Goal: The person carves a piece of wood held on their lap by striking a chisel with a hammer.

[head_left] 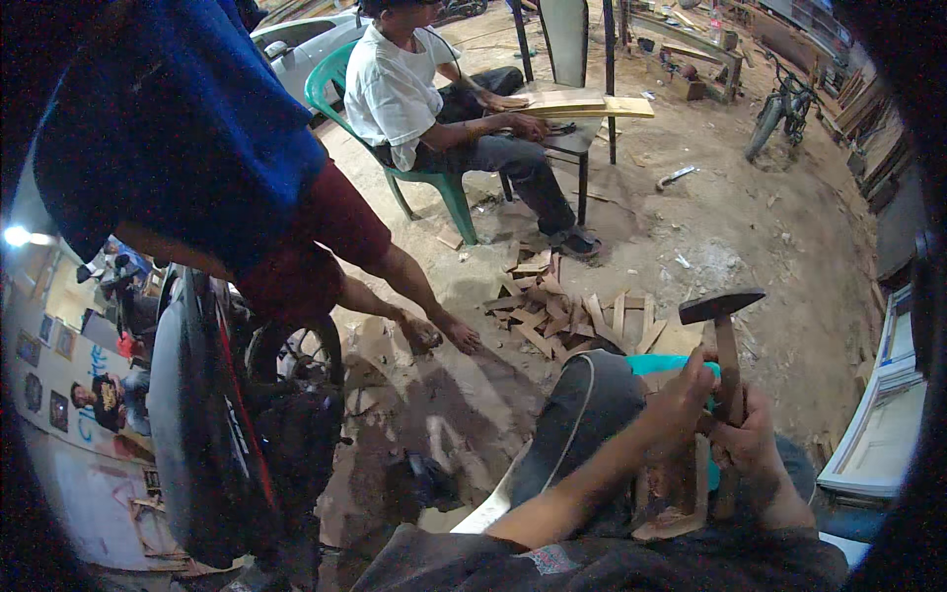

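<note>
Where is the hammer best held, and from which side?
The handle, below the head, seems best, taken from the right: it is slim and nearly upright in view, while the head spreads crosswise above. The left hand crowds its left side; the right hand is wrapped around its lower part.

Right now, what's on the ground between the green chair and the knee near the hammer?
In the head view, a pile of wood scraps lies between the green chair and the knee near the hammer.

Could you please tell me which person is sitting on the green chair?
The person in the white shirt and dark trousers; the nearer person wears a blue top instead.
</note>
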`<state>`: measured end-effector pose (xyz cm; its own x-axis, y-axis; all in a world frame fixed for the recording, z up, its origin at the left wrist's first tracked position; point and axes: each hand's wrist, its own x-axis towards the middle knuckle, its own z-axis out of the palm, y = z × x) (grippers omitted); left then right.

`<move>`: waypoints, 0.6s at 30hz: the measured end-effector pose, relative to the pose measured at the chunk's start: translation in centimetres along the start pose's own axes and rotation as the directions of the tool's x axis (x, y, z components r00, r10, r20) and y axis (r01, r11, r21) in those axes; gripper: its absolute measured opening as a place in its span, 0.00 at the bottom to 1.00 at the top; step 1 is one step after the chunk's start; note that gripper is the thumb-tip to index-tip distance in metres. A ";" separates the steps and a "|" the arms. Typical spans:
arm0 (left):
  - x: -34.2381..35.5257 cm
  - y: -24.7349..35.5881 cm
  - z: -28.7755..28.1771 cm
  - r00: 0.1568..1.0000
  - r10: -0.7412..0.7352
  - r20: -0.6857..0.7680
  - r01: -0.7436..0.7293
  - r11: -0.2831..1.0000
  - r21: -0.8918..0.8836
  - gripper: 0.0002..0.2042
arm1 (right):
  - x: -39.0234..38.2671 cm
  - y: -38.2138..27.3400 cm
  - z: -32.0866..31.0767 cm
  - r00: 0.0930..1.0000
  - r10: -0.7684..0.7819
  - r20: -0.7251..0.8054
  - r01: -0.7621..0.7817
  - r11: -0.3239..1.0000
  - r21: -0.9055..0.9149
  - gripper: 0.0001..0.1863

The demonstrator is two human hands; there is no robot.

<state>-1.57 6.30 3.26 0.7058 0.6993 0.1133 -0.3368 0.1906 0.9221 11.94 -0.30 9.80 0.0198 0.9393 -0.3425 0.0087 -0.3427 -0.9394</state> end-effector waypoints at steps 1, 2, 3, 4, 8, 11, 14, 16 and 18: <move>-0.6 0.9 -0.8 0.996 -0.003 0.086 -0.004 0.997 0.073 0.27 | 0.1 -0.1 -0.4 1.000 0.012 0.003 -0.012 1.000 -0.027 0.22; -1.2 1.8 -1.4 0.985 -0.007 0.174 -0.018 0.989 0.145 0.26 | 0.1 0.0 -1.1 0.999 0.038 -0.005 -0.038 0.998 -0.058 0.22; -1.6 2.3 -2.1 0.968 -0.004 0.250 -0.040 0.985 0.170 0.26 | 0.0 -0.1 -1.4 0.999 0.038 -0.020 -0.040 0.997 -0.072 0.21; -2.0 2.3 -2.3 0.950 -0.004 0.313 -0.059 0.980 0.190 0.28 | 0.0 -0.4 -1.5 0.999 0.040 -0.026 -0.042 0.995 -0.090 0.21; -1.6 0.0 -1.4 0.943 -0.029 0.330 -0.100 0.925 0.367 0.16 | -0.2 0.1 -1.5 0.991 -0.064 -0.118 0.043 0.984 -0.174 0.18; -0.7 0.1 -0.7 0.958 -0.190 0.214 0.020 0.791 0.611 0.11 | -1.2 -0.1 -3.0 0.966 -0.086 -0.245 0.043 0.984 -0.175 0.20; -0.8 -0.2 -0.3 0.983 -0.122 0.133 0.020 0.806 0.592 0.11 | -3.0 -0.8 -5.5 0.953 -0.221 -0.207 0.185 0.966 -0.181 0.20; -0.6 -0.4 -0.2 0.992 -0.064 0.105 -0.008 0.821 0.571 0.11 | -4.1 0.1 -7.1 0.926 -0.263 -0.272 0.181 0.939 -0.292 0.18; -0.5 -0.6 -0.3 0.990 -0.065 0.126 -0.025 0.795 0.606 0.11 | -4.9 2.5 -7.6 0.906 -0.266 -0.329 0.091 0.883 -0.461 0.13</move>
<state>-1.92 6.09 2.55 0.7991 0.5930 0.0988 0.0925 -0.2836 0.9545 19.46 -5.87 9.26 0.3446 0.9371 -0.0560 0.4702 -0.2239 -0.8537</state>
